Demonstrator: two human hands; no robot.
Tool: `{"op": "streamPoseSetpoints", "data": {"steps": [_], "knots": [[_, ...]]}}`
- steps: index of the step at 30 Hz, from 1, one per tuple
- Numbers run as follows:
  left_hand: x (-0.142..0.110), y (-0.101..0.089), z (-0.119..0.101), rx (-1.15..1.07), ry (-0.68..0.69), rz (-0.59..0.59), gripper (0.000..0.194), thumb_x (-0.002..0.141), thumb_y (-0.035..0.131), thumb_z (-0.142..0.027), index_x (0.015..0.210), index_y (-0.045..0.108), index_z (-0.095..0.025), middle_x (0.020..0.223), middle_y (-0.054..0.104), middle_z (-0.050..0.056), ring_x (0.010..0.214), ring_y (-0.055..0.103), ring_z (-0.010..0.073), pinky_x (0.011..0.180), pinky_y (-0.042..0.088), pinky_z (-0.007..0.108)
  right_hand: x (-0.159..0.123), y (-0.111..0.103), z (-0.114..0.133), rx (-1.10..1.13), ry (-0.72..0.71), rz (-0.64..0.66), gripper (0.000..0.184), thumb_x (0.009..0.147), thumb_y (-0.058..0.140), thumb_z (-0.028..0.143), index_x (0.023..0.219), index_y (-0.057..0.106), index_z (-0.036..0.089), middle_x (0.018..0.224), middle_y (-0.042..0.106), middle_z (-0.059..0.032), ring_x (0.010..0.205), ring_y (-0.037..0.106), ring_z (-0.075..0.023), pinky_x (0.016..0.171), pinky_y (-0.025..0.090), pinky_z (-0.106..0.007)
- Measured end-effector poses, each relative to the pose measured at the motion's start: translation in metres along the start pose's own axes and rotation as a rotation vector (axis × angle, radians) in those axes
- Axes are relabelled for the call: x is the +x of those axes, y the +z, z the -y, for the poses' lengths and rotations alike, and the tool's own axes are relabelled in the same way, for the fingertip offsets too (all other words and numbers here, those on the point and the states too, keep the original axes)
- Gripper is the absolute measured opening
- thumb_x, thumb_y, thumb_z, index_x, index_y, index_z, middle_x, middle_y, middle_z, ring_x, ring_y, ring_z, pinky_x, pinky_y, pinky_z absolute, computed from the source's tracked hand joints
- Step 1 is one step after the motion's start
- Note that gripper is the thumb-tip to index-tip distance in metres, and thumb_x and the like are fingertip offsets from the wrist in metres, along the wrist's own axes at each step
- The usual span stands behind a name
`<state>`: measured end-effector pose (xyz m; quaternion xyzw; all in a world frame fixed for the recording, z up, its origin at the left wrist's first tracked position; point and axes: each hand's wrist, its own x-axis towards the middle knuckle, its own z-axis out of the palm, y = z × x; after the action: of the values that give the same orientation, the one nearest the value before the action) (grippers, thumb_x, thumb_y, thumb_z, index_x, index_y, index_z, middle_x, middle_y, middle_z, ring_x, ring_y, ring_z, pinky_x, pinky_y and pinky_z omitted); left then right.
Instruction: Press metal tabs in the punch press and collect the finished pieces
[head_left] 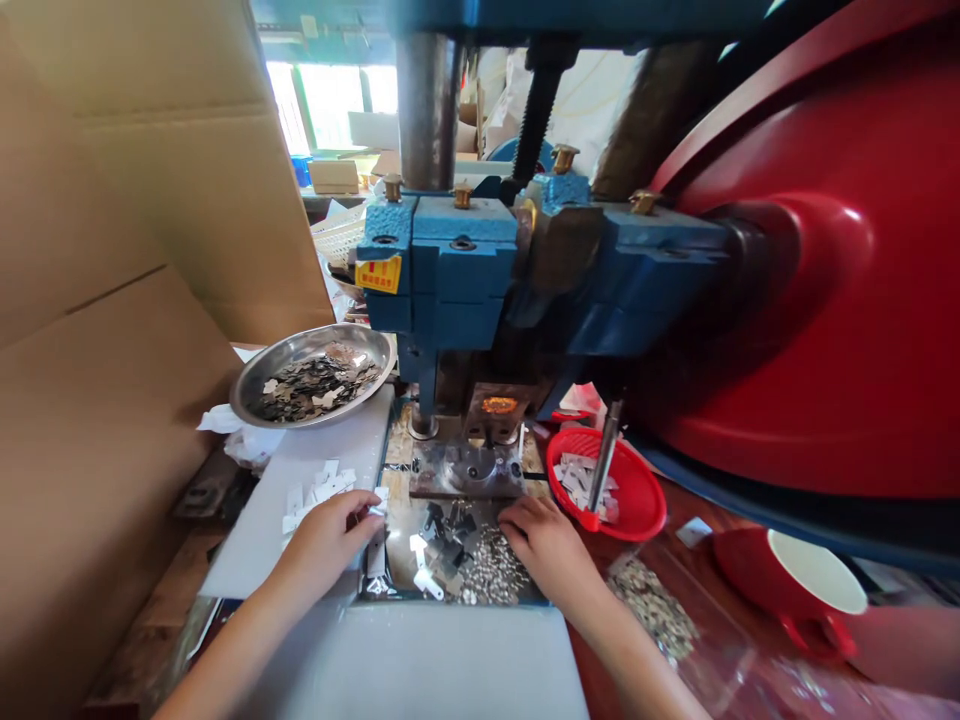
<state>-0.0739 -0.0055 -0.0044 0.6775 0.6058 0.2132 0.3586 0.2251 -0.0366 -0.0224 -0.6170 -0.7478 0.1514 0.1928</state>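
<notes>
My left hand (337, 530) pinches a small pale metal plate (381, 497) between thumb and fingertips, at the left edge of the press bed. Several similar plates (330, 484) lie on the grey board beside it. The fingers of my right hand (544, 540) are curled together at the right of the bed, close to a heap of small shiny metal parts (495, 570); whatever they hold is hidden. Dark flat metal pieces (454, 535) lie between my hands. Just beyond them is the die (469, 470) of the blue press (465, 260).
A steel bowl (244, 400) of flat metal pieces stands at left, near a tall cardboard sheet (172, 180). At right are a red basket (649, 500) with pale plates, a bag of small parts (652, 600), a red mug (757, 580) and the large red flywheel (847, 280).
</notes>
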Motion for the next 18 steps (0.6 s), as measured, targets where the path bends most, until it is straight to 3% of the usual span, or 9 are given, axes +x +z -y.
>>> {"op": "streamPoseSetpoints", "data": {"steps": [5,8,10,13,16,18], "knots": [[-0.007,0.024,-0.013,-0.786,-0.307,0.030,0.029,0.078,0.059,-0.047,0.086,0.060,-0.019,0.062,0.057,-0.004,0.051,0.053,0.0107,0.047,0.039,0.020,0.008,-0.004,0.000,-0.080,0.013,0.081,0.023,0.083,0.044,0.017,0.075,0.065,0.022,0.083,0.064,-0.0043,0.084,0.058,-0.0199,0.081,0.045,-0.033],[-0.010,0.036,-0.025,-1.146,-0.487,0.061,0.020,0.083,0.058,-0.037,0.092,0.057,-0.019,0.070,0.062,-0.001,0.054,0.058,0.0095,0.047,0.043,0.018,0.010,-0.005,0.001,-0.087,0.026,0.115,0.021,0.082,0.045,0.015,0.077,0.065,0.021,0.084,0.064,-0.0042,0.087,0.058,-0.0193,0.083,0.044,-0.032],[-0.011,0.039,-0.033,-1.273,-0.550,0.099,0.019,0.086,0.055,-0.027,0.102,0.057,-0.017,0.080,0.066,0.004,0.063,0.063,0.0115,0.055,0.050,0.020,0.010,-0.004,0.002,-0.117,0.036,0.119,0.020,0.083,0.045,0.015,0.078,0.064,0.020,0.085,0.063,-0.0048,0.087,0.057,-0.0195,0.084,0.043,-0.033],[-0.011,0.037,-0.039,-1.399,-0.585,0.180,0.031,0.085,0.049,-0.010,0.116,0.053,-0.017,0.103,0.066,0.008,0.084,0.067,0.0163,0.072,0.056,0.031,0.009,-0.001,0.003,-0.152,0.026,0.089,0.022,0.086,0.042,0.015,0.080,0.063,0.019,0.086,0.063,-0.0061,0.087,0.057,-0.0194,0.084,0.043,-0.033],[-0.012,0.033,-0.039,-1.439,-0.576,0.213,0.050,0.078,0.047,0.003,0.121,0.050,-0.022,0.121,0.061,0.006,0.098,0.064,0.0193,0.078,0.057,0.039,0.008,-0.001,0.002,-0.156,0.008,0.074,0.023,0.087,0.041,0.014,0.080,0.063,0.019,0.085,0.063,-0.0057,0.086,0.058,-0.0191,0.082,0.044,-0.032],[-0.013,0.032,-0.038,-1.442,-0.573,0.204,0.054,0.076,0.048,0.007,0.121,0.050,-0.022,0.124,0.059,0.005,0.101,0.063,0.0197,0.078,0.058,0.037,0.007,-0.003,0.002,-0.163,0.007,0.093,0.021,0.086,0.044,0.014,0.079,0.063,0.020,0.085,0.063,-0.0045,0.086,0.058,-0.0192,0.080,0.044,-0.031]]}}
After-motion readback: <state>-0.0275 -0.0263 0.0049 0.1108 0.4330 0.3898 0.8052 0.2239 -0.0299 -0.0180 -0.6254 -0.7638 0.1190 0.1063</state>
